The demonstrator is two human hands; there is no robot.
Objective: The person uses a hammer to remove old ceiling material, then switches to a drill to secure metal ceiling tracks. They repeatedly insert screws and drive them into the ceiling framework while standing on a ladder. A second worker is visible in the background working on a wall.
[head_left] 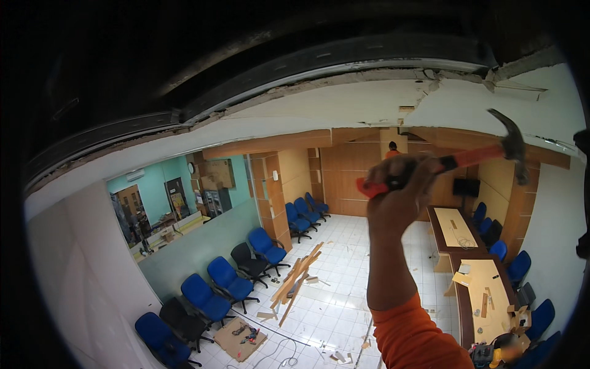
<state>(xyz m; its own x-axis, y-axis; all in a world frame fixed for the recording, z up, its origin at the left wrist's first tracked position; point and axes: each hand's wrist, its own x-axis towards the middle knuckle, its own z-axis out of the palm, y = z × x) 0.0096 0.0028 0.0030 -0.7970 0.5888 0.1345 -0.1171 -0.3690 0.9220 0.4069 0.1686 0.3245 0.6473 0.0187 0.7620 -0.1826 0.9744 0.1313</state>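
Note:
I hold a claw hammer (513, 147) with a red and black handle raised in my right hand (399, 184), fingers closed round the grip, forearm in an orange sleeve. The steel head is up at the right, in front of a white ceiling bulkhead (332, 98) with a cracked, jagged top edge and a dark opening above it. From this camera I cannot tell whether the head touches anything. My left hand is out of sight.
Below me, blue and black chairs (215, 283) line the left side. Loose wood strips (298, 277), cardboard with tools (236, 338) and cables lie on the tiled floor. Desks (482, 295) stand at right. A person in orange (392, 149) is at the back wall.

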